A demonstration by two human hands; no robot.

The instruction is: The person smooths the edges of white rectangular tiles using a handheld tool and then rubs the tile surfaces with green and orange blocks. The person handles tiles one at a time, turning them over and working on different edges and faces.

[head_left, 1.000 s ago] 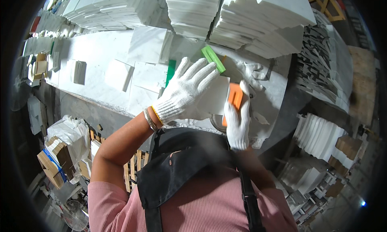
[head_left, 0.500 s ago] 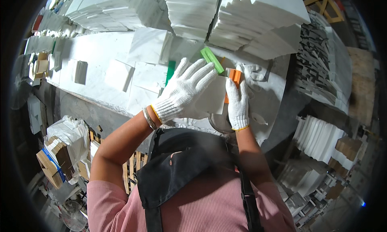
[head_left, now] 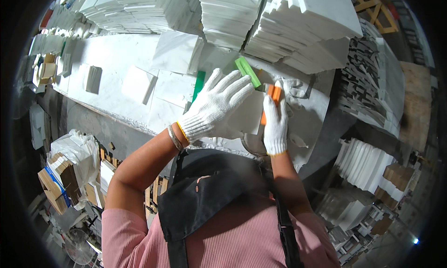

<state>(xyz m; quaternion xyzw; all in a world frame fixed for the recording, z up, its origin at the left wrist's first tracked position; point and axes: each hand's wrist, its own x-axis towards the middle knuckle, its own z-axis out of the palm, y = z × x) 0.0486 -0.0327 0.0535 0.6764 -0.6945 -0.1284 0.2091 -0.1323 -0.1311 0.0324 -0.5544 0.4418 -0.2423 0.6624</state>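
My left hand (head_left: 216,103), in a white knit glove, lies flat with its fingers stretched over a white stone tile (head_left: 250,112). My right hand (head_left: 276,128), gloved too, is closed around an orange block (head_left: 275,94) and holds it along the tile's right edge. The glove hides part of the block, and its working face is out of sight. Just beyond my left fingertips rests a light green block (head_left: 247,72). A dark green block (head_left: 199,83) lies left of that hand. Past the orange block is a crumpled white glove (head_left: 293,87).
Tall stacks of white tiles (head_left: 228,21) stand along the table's far side. Several loose tiles (head_left: 137,84) lie on the white tabletop (head_left: 116,58) to the left. Racked narrow stone pieces (head_left: 361,77) stand at the right. Wrapped boxes (head_left: 74,151) sit on the lower left.
The whole view has shifted slightly. Both hands keep nearly the same places on the tile, and the right hand still holds the orange block against its edge.
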